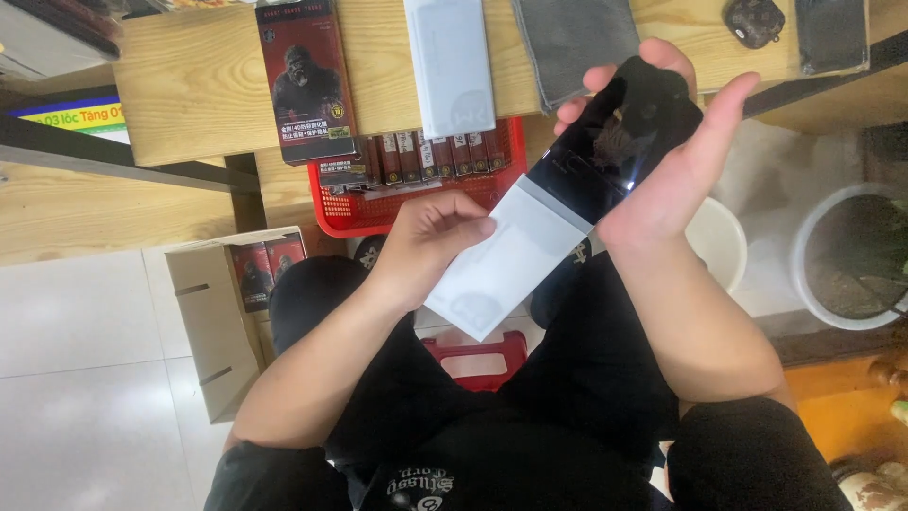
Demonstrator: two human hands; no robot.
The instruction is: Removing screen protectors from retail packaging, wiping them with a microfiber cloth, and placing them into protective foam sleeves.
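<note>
My right hand (673,161) holds a black phone (615,142) by its edges, screen up, above my lap. A white protective film (501,260) hangs off the phone's lower end, and my left hand (430,237) pinches its left edge between thumb and fingers. Both hands are over my black trousers.
A wooden table (189,85) ahead carries a dark red and black box (305,80), a white sleeve (449,61), a grey cloth (572,38) and a small black case (754,21). A red basket (378,213) of boxes sits below it. A cardboard box (213,322) stands left, white pots (842,255) right.
</note>
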